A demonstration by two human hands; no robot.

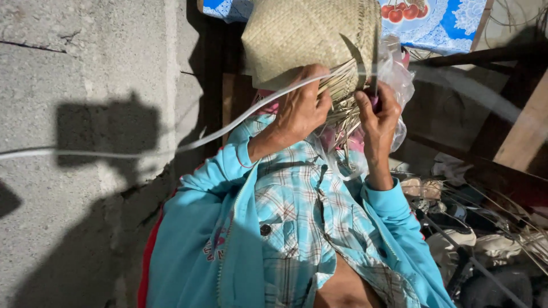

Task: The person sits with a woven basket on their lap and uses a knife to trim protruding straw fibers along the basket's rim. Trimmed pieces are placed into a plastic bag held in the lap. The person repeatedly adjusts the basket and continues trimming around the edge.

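Note:
A tan woven straw basket (302,34) is held up in front of me, its loose unwoven strands (342,97) hanging at the lower edge. My left hand (299,108) grips those strands and the basket's rim from the left. Just right of it, my right hand (378,117) pinches the strands, with what looks like a small dark tool between its fingers. A long white plastic band (171,149) runs from the far left across to the basket. A clear plastic bag (399,74) hangs behind my right hand.
A grey concrete surface (85,85) fills the left side. A blue cloth with a cherry print (439,20) lies at the top. Dark wooden beams (502,137) cross the right. Shoes and loose strands (485,239) lie at the lower right.

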